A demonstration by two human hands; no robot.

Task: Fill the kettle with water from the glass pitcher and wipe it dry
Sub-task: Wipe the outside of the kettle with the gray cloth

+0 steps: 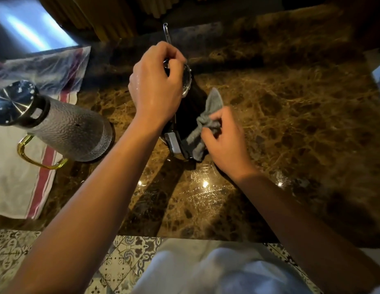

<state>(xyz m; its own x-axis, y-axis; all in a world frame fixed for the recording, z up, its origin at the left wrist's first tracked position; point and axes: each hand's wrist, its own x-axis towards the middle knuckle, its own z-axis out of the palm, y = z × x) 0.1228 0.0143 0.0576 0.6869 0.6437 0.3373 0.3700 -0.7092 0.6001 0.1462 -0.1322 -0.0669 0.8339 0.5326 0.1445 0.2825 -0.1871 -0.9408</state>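
Kettle (190,107) stands upright on the marble counter (291,115), mid-frame, black body with a chrome rim. Left hand (156,85) sits over its top, fingers curled closed around the rim or lid area; exactly what they pinch is hidden by the hand. Right hand (224,136) has its fingers bunched shut on a grey cloth (206,124), pressing it to the kettle's right side low down. Pitcher (64,124) stands well apart to the left, capped, partly on a striped towel (21,183).

Judgement: filling looks done, wiping is in progress. Risks: sideways push from the cloth could tilt or slide the kettle if the top hold slackens, since the counter near the front shows wet glare. A full kettle tipped would slosh from the spout. The cloth's loose tail could snag the handle or base. The left side, under the left arm, may get missed.
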